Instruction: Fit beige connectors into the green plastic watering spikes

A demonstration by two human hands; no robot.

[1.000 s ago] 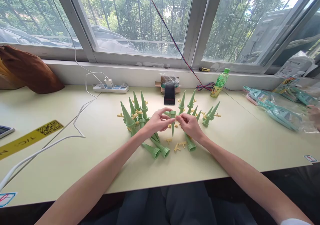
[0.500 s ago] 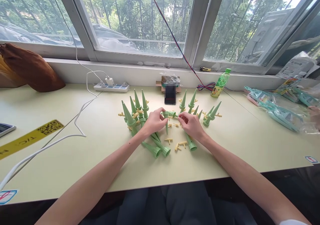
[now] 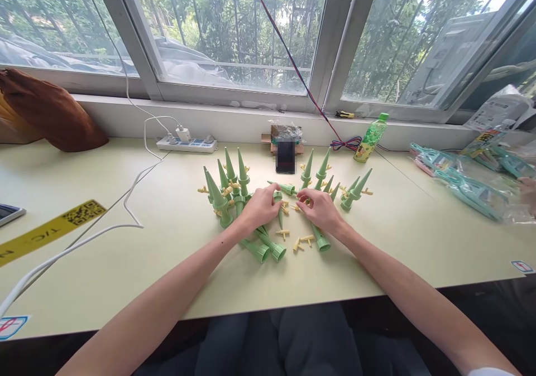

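My left hand (image 3: 263,205) is closed around a green watering spike (image 3: 281,220), which points downward from my fingers. A yellow valve piece sits by the spike's collar. Opposite it, my right hand (image 3: 320,207) has its fingertips pinched together close to the spike; what they hold is too small to make out. Just behind the hands another green spike (image 3: 287,188) lies on its side. Loose yellow T-shaped valves (image 3: 283,234) lie on the table between my wrists. Under and beside my left forearm are more green spikes lying down (image 3: 276,251), and one (image 3: 322,243) lies beneath my right wrist.
Upright green spikes with yellow valves stand at left (image 3: 218,200) and right (image 3: 354,192). Behind are a phone (image 3: 286,158), a drink bottle (image 3: 371,138) and a power strip (image 3: 188,145). Bagged teal items (image 3: 469,189) lie at right, near another person's hand (image 3: 528,189).
My left hand has lowered the spike slightly toward me, uncovering more of the spike lying behind. My right fingertips have shifted a little and curled differently. The other spikes stay put.
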